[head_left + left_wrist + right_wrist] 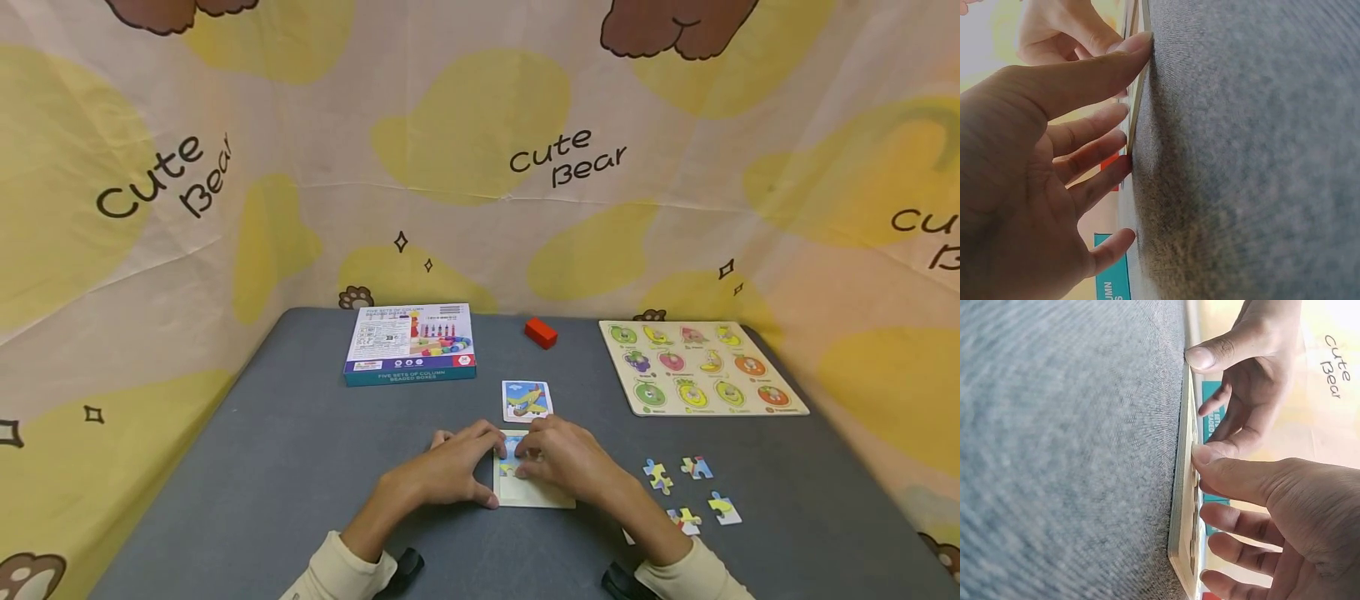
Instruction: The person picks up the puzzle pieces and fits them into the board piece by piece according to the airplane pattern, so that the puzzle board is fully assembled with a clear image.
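A small wooden puzzle board [536, 497] lies flat in front of me, with blue and yellow picture pieces in its upper left part. My left hand [453, 468] rests along its left side. In the left wrist view, the thumb [1136, 44] touches the board's edge and the other fingers extend, spread apart. Over the board, my right hand [566, 458] pinches a puzzle piece against the surface; its fingers mostly hide the piece. The right thumb [1205, 454] touches the board in the right wrist view. Just beyond lies a picture card with a yellow airplane [527, 402].
Several loose puzzle pieces [657, 477] lie right of the right forearm, one partly hidden by it. Behind stand a boxed bead set [410, 346], a red block [541, 333] and a fruit puzzle board [705, 368]. A printed cloth hangs behind the grey table [285, 450].
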A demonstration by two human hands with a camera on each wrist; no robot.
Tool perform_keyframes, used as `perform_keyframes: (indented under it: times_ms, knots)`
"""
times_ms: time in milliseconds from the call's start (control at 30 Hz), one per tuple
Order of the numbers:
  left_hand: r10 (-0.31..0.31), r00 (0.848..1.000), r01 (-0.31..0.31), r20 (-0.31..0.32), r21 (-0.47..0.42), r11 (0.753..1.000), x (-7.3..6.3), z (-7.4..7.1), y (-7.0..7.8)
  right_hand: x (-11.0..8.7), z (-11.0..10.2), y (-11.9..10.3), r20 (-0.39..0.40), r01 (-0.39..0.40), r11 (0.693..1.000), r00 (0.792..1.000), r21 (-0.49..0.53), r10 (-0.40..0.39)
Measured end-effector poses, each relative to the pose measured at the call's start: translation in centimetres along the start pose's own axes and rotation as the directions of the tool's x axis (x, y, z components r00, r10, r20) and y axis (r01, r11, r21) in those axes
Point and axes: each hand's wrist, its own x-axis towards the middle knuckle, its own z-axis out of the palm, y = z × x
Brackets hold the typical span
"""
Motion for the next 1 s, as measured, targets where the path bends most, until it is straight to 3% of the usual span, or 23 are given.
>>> perform_keyframes:
  times_ms: [433, 733, 1000]
  knots:
    - [-0.002, 1.000, 0.002, -0.005, 0.022, 1.000, 0.02, 0.12, 0.19, 0.11, 0.04, -0.05, -0.012, -0.023, 1.000, 1.000, 0.015, 0.023]
    - [0.028, 1.000, -0.028, 0.001, 0.090, 0.996, 0.28, 0.33, 0.63, 0.19, 0.10, 0.03, -0.004, -0.061, 0.998, 0.998, 0.017, 0.061]
    - [0.036, 0.999, -0.038, 0.019, 0.109, 0.993, 0.14, 0.08, 0.76, 0.03, -0.38, 0.46, 0.013, -0.032, 0.997, 0.999, 0.065, 0.031]
